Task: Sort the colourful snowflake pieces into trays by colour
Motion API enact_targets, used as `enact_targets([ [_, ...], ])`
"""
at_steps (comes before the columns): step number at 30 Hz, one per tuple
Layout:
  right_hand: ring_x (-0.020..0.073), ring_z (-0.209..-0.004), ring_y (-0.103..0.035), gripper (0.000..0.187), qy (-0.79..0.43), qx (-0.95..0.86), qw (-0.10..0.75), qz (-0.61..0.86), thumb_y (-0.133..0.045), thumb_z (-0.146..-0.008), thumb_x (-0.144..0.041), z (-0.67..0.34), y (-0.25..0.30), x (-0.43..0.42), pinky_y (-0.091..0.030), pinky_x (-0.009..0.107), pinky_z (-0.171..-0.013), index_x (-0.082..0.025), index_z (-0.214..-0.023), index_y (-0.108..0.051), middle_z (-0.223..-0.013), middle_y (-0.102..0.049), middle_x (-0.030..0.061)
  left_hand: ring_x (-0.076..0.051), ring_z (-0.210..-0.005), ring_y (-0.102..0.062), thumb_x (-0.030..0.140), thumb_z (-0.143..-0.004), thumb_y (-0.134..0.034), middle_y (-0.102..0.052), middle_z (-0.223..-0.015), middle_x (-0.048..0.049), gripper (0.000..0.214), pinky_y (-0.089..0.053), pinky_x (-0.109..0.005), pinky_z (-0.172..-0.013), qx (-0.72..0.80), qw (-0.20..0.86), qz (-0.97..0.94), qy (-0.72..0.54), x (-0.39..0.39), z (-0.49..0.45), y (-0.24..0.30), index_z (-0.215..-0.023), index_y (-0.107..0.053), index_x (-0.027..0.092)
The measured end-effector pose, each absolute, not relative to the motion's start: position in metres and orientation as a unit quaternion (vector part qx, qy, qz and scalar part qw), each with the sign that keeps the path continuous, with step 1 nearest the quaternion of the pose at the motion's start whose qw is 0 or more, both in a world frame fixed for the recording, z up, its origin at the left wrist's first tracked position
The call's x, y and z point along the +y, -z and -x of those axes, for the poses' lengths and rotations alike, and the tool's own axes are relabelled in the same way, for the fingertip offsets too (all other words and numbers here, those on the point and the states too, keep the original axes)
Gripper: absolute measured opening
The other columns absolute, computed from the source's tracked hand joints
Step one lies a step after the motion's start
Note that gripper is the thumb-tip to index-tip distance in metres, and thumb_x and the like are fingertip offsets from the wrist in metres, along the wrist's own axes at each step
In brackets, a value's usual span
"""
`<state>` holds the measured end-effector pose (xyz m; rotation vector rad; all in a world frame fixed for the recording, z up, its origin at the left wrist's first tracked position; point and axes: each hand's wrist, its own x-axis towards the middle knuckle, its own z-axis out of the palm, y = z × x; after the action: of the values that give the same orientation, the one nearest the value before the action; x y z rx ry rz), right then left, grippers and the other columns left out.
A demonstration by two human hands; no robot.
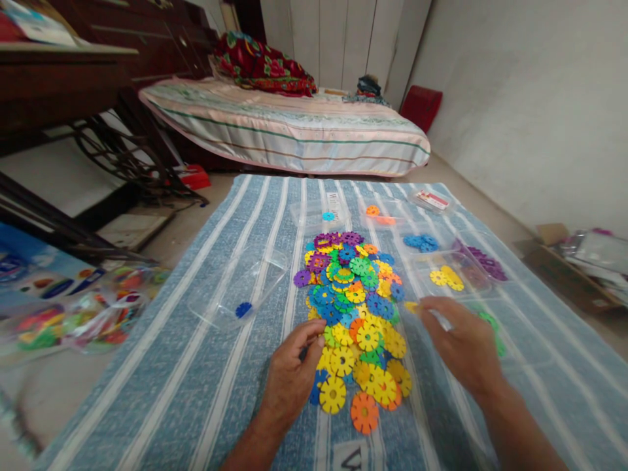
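A heap of notched plastic discs (343, 361) in yellow, blue, green, orange and purple lies on the striped cloth. My left hand (292, 366) is at the heap's left edge, thumb and fingertips pressed together; whatever they hold, if anything, is hidden. To the right of the heap, my right hand (461, 337) pinches a yellow notched disc (411, 306), seen nearly edge-on. Just beyond that hand, a clear plastic box (473, 288) has several yellow discs (454, 278) in it. Green discs (492, 327) lie in another clear box, partly behind my right hand.
Further clear boxes stand around the heap: one with blue discs (420, 243), one with purple discs (485, 263), one with orange discs (373, 210). At left, a clear box (267, 278) holds a dark blue disc (243, 309). A bed (294, 140) is beyond the table.
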<state>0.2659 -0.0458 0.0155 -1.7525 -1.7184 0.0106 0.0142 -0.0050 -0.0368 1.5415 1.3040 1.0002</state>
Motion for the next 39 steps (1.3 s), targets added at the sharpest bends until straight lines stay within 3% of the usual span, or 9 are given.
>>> enact_targets([
  [3,0.0221,-0.086,-0.065,0.021,0.175,-0.597,0.346,0.702,-0.049,-0.087,-0.032,-0.285,-0.025,-0.039,-0.050,0.036,-0.081,-0.018,-0.090,-0.065,-0.089,-0.070,0.0088,-0.018,-0.096,-0.064,0.031,-0.081,-0.054,-0.069,-0.104,-0.0032,0.023,-0.051,-0.031,-0.090,0.524,0.434,-0.615,-0.399,-0.005,-0.014,0.036,-0.098,-0.067,0.022],
  [5,0.0239,-0.090,-0.064,0.023,0.226,-0.579,0.333,0.709,-0.049,-0.087,-0.032,-0.292,-0.026,-0.037,-0.049,0.039,-0.083,-0.017,-0.096,-0.064,-0.093,-0.069,0.0108,-0.018,-0.096,-0.065,0.031,-0.081,-0.054,-0.070,-0.104,-0.0027,0.023,-0.051,-0.032,-0.090,0.526,0.437,-0.610,-0.400,-0.005,-0.014,0.036,-0.097,-0.067,0.022],
  [11,0.0197,-0.086,-0.063,0.017,0.030,-0.725,0.210,0.656,-0.048,-0.086,-0.024,-0.264,-0.004,-0.050,-0.051,0.033,-0.078,-0.021,-0.090,-0.064,-0.093,-0.068,0.0060,-0.019,-0.098,-0.064,0.032,-0.080,-0.055,-0.069,-0.105,-0.0031,0.024,-0.050,-0.032,-0.091,0.531,0.440,-0.602,-0.402,-0.005,-0.014,0.037,-0.097,-0.067,0.022],
  [18,0.0287,-0.115,-0.049,0.023,-0.028,-0.731,0.123,0.671,-0.061,-0.073,-0.014,-0.240,0.017,-0.061,-0.043,0.042,-0.095,-0.017,-0.095,-0.062,-0.111,-0.062,0.0107,-0.018,-0.096,-0.065,0.031,-0.081,-0.054,-0.069,-0.106,-0.0025,0.023,-0.051,-0.032,-0.091,0.527,0.442,-0.606,-0.399,-0.005,-0.014,0.037,-0.098,-0.066,0.022],
  [25,0.0220,-0.088,-0.057,0.007,-0.081,-0.719,0.082,0.685,-0.056,-0.078,-0.013,-0.240,0.012,-0.056,-0.045,0.036,-0.080,-0.018,-0.079,-0.060,-0.088,-0.063,0.0054,-0.018,-0.096,-0.065,0.030,-0.081,-0.054,-0.069,-0.107,-0.0026,0.023,-0.051,-0.033,-0.091,0.521,0.434,-0.615,-0.402,-0.005,-0.013,0.037,-0.098,-0.067,0.022],
  [32,0.0163,-0.073,-0.056,0.017,-0.052,-0.733,0.116,0.668,-0.050,-0.084,-0.016,-0.242,0.015,-0.057,-0.039,0.027,-0.068,-0.019,-0.069,-0.056,-0.073,-0.061,0.0024,-0.018,-0.096,-0.065,0.030,-0.080,-0.054,-0.070,-0.103,-0.0028,0.023,-0.051,-0.033,-0.091,0.518,0.430,-0.618,-0.406,-0.005,-0.014,0.037,-0.097,-0.067,0.021],
  [39,0.0154,-0.071,-0.059,0.023,-0.028,-0.748,0.168,0.641,-0.040,-0.087,-0.013,-0.253,0.022,-0.055,-0.041,0.025,-0.066,-0.019,-0.077,-0.060,-0.073,-0.064,0.0031,-0.017,-0.097,-0.064,0.028,-0.082,-0.053,-0.069,-0.104,-0.0027,0.022,-0.051,-0.030,-0.089,0.513,0.424,-0.632,-0.397,-0.004,-0.013,0.040,-0.098,-0.065,0.021],
])
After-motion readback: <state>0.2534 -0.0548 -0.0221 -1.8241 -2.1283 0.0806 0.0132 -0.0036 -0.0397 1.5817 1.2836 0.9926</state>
